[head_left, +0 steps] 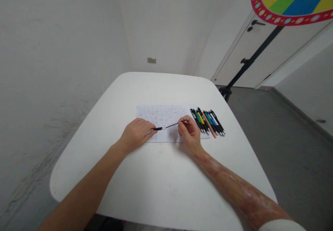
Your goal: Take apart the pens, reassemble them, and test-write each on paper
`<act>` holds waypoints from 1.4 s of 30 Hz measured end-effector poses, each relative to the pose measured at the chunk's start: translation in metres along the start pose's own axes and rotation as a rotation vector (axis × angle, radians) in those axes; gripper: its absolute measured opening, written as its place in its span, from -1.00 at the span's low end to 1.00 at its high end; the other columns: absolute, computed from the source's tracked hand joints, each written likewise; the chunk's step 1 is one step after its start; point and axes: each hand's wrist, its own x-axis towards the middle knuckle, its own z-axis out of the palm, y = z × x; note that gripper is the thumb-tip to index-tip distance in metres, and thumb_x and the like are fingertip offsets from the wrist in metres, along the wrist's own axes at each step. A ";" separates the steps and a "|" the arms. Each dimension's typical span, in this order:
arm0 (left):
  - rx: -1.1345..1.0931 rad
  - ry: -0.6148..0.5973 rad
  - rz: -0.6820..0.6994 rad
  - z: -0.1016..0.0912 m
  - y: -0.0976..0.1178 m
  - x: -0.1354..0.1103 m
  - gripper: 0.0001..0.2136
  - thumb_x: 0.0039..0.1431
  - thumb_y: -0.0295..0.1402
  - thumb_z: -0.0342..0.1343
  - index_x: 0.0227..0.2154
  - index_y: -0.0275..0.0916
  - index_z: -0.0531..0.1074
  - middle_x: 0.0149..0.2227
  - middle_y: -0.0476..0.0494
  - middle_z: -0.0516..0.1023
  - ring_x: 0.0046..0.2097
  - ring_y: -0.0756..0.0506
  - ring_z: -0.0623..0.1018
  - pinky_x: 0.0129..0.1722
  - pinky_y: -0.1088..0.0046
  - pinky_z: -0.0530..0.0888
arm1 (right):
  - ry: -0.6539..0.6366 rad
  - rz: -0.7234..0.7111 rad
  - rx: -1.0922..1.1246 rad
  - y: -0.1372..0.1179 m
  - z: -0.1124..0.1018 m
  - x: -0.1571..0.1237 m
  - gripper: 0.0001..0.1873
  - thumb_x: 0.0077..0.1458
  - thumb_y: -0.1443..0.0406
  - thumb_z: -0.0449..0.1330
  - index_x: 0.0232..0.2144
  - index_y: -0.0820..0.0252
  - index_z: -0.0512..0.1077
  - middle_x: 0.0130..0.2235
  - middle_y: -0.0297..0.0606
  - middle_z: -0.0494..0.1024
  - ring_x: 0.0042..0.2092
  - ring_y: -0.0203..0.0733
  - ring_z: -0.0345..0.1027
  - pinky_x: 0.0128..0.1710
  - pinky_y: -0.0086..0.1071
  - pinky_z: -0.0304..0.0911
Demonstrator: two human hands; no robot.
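My left hand (139, 132) is closed on a black pen barrel (158, 129) with a pale, see-through part at its right end. A thin dark pen refill (171, 125) runs from that end towards my right hand (190, 132), whose thumb and fingers pinch it. A small silvery piece shows at the right fingertips. Whether the refill's left end sits inside the barrel, I cannot tell. Beneath both hands lies a white sheet of paper (148, 112) covered with lines of handwriting. Close to my right hand, several pens (208, 121) lie side by side, partly on the paper.
The white table (156, 175) has rounded corners and stands near a wall. Right of it, a black stand (256, 55) carries a colourful wheel (293, 1). A white door (239, 57) with a dark handle is behind the stand, and grey floor shows at the right.
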 end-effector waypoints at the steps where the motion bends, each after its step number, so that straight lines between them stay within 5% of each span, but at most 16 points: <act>1: 0.001 0.004 0.002 0.000 0.001 0.000 -0.84 0.58 -0.27 0.12 -0.11 -0.22 0.53 -0.24 -0.12 0.70 -0.20 -0.12 0.65 -0.13 0.28 0.52 | 0.003 0.003 0.001 0.000 0.000 0.000 -0.74 0.39 0.04 0.29 -0.22 0.06 0.45 -0.41 -0.42 0.30 -0.46 -0.28 0.13 -0.47 -0.34 0.09; 18: -0.022 0.011 -0.035 0.000 0.001 -0.001 -0.82 0.58 -0.26 0.11 -0.12 -0.21 0.55 -0.24 -0.12 0.71 -0.20 -0.12 0.65 -0.13 0.28 0.51 | 0.038 0.024 -0.010 0.001 -0.002 0.001 -0.75 0.38 0.04 0.29 -0.21 0.05 0.44 -0.39 -0.41 0.33 -0.45 -0.28 0.16 -0.47 -0.35 0.11; 28: -0.047 -0.008 -0.017 0.002 0.004 -0.001 -0.85 0.57 -0.28 0.13 -0.10 -0.21 0.56 -0.23 -0.11 0.71 -0.16 -0.11 0.67 -0.09 0.30 0.53 | -0.250 -0.143 -0.307 -0.010 0.004 0.003 -0.92 0.34 0.22 0.36 -0.21 0.06 0.66 -0.30 -0.30 0.61 -0.39 -0.26 0.34 -0.38 -0.31 0.27; 35: -0.036 -0.007 -0.032 0.002 0.004 -0.001 -0.84 0.58 -0.27 0.12 -0.11 -0.21 0.55 -0.23 -0.10 0.71 -0.19 -0.11 0.66 -0.10 0.28 0.52 | -0.235 -0.018 -0.255 -0.008 0.001 0.002 -0.82 0.29 0.17 0.40 -0.10 0.06 0.62 -0.28 -0.33 0.62 -0.42 -0.29 0.36 -0.40 -0.35 0.30; 42: -0.041 -0.021 -0.019 0.001 0.004 0.000 -0.84 0.58 -0.27 0.12 -0.10 -0.20 0.54 -0.23 -0.10 0.71 -0.19 -0.11 0.66 -0.11 0.28 0.52 | -0.241 -0.067 -0.259 -0.008 0.002 0.002 -0.86 0.33 0.16 0.37 -0.22 0.07 0.64 -0.30 -0.29 0.63 -0.36 -0.23 0.41 -0.35 -0.30 0.32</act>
